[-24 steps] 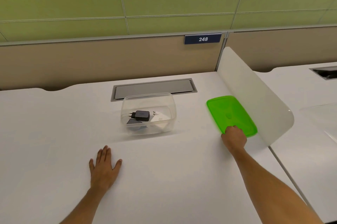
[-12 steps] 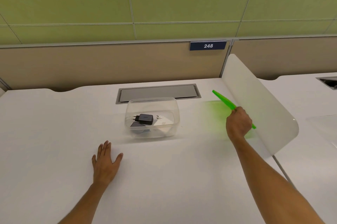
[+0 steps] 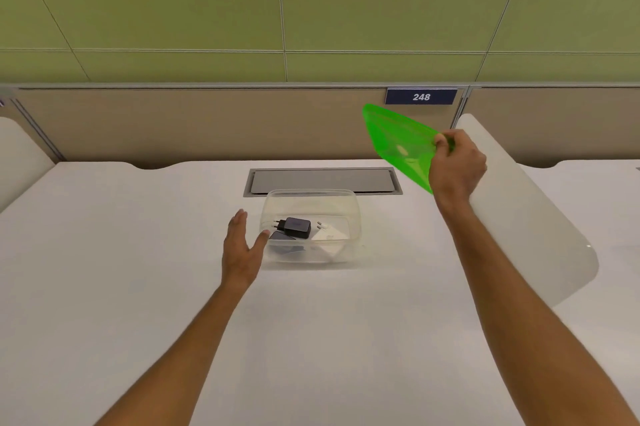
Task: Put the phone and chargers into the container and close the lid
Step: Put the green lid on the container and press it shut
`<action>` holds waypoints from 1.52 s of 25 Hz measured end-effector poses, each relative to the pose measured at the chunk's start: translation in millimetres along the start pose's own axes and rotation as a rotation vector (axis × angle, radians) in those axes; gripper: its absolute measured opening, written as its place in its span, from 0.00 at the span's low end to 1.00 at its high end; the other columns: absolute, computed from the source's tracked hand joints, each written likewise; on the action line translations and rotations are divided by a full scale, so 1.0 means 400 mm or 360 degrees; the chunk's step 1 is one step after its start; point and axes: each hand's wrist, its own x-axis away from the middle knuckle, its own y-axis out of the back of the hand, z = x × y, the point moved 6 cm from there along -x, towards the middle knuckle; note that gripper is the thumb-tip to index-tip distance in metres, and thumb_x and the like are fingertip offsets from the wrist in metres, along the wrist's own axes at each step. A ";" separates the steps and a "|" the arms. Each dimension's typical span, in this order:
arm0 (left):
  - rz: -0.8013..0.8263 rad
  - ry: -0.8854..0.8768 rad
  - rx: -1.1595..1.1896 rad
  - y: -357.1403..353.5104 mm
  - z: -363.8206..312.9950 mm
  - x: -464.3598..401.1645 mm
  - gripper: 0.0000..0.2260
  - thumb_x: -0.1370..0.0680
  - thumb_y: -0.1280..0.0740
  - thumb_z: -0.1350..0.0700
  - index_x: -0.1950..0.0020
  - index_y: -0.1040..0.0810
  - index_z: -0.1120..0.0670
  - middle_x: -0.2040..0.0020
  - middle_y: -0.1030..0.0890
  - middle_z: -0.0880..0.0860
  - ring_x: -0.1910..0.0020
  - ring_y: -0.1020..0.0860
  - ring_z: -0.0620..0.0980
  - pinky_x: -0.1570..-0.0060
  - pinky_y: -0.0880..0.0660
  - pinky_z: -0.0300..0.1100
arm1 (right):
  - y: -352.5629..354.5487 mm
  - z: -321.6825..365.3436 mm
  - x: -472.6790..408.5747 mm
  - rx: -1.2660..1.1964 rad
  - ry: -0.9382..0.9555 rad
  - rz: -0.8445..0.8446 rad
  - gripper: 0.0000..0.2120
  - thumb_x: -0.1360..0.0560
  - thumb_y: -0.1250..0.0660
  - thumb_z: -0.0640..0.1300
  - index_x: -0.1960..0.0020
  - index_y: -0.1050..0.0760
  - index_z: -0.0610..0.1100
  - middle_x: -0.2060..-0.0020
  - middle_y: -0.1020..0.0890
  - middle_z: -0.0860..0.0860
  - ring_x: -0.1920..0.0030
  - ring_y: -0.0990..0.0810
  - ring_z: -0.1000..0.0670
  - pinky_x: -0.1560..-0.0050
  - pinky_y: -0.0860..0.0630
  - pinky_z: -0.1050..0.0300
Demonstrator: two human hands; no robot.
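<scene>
A clear plastic container [image 3: 349, 204] stands open on the white desk, in the middle. Inside it lie a black charger [image 3: 297, 226], a white charger [image 3: 329, 235] and a dark phone [image 3: 282, 242] partly under the black charger. My right hand [image 3: 456, 162] holds the green lid [image 3: 398, 145] by its near edge, tilted in the air up and to the right of the container. My left hand [image 3: 242, 249] hovers open at the container's left wall, thumb touching or almost touching it.
A grey cable hatch [image 3: 322, 180] is set into the desk [image 3: 311, 339] just behind the container. A white curved divider [image 3: 526, 217] stands along the right side, another one [image 3: 17, 162] at the far left. A beige partition with a "248" sign [image 3: 420, 96] closes the back.
My right hand lifted the green lid off the desk and raised it higher, tilted. My left hand left the desk surface and moved forward to the container's left side.
</scene>
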 end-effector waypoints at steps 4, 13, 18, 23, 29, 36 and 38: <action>0.0013 0.0134 0.0396 -0.016 -0.070 -0.040 0.27 0.21 0.36 0.50 0.24 0.41 0.51 0.24 0.39 0.49 0.25 0.41 0.46 0.31 0.45 0.38 | -0.057 0.117 -0.002 -0.0220 0.0072 0.0238 0.11 0.24 0.36 0.48 0.50 0.18 0.44 0.55 0.15 0.45 0.53 0.19 0.43 0.54 0.29 0.55; 0.0099 0.0252 0.0939 -0.012 -0.130 -0.122 0.20 0.19 0.43 0.56 0.27 0.36 0.51 0.37 0.28 0.41 0.38 0.31 0.44 0.40 0.35 0.37 | -0.253 0.185 0.064 -0.0761 -0.0339 0.0930 0.09 0.24 0.32 0.45 0.61 0.20 0.43 0.60 0.16 0.38 0.60 0.18 0.39 0.51 0.22 0.37; 0.0084 0.0320 0.1185 0.000 -0.107 -0.132 0.18 0.20 0.44 0.60 0.31 0.29 0.49 0.38 0.23 0.47 0.43 0.23 0.42 0.45 0.28 0.36 | -0.311 0.159 0.087 -0.0966 -0.0602 0.0824 0.10 0.28 0.28 0.43 0.64 0.27 0.48 0.66 0.21 0.47 0.65 0.23 0.48 0.58 0.24 0.49; -0.0032 0.0501 0.1225 -0.006 -0.062 -0.132 0.16 0.21 0.42 0.58 0.36 0.25 0.61 0.43 0.19 0.51 0.46 0.23 0.45 0.39 0.30 0.44 | -0.353 0.108 0.116 -0.0749 -0.0628 0.0668 0.13 0.30 0.27 0.54 0.67 0.27 0.50 0.66 0.21 0.51 0.62 0.24 0.50 0.55 0.25 0.54; -0.0207 0.0528 0.0960 0.009 -0.050 -0.135 0.15 0.23 0.40 0.59 0.39 0.25 0.64 0.50 0.17 0.51 0.57 0.25 0.51 0.48 0.28 0.46 | -0.447 0.064 0.175 -0.0962 -0.0645 0.1150 0.17 0.27 0.34 0.58 0.45 0.21 0.48 0.46 0.19 0.50 0.45 0.23 0.50 0.45 0.29 0.54; -0.0193 0.0339 0.0251 -0.023 -0.039 -0.087 0.16 0.27 0.40 0.63 0.41 0.23 0.55 0.65 0.25 0.42 0.62 0.26 0.50 0.62 0.29 0.38 | -0.519 -0.071 0.238 -0.0251 -0.0447 0.1380 0.33 0.27 0.38 0.65 0.30 0.34 0.46 0.34 0.26 0.43 0.36 0.27 0.43 0.37 0.31 0.50; -0.0160 0.0279 0.0066 -0.031 -0.041 -0.077 0.18 0.30 0.43 0.61 0.43 0.24 0.53 0.63 0.21 0.52 0.62 0.25 0.57 0.62 0.29 0.46 | -0.532 -0.101 0.254 -0.0133 -0.0421 0.1400 0.34 0.28 0.37 0.65 0.29 0.34 0.46 0.34 0.25 0.42 0.34 0.28 0.41 0.36 0.31 0.49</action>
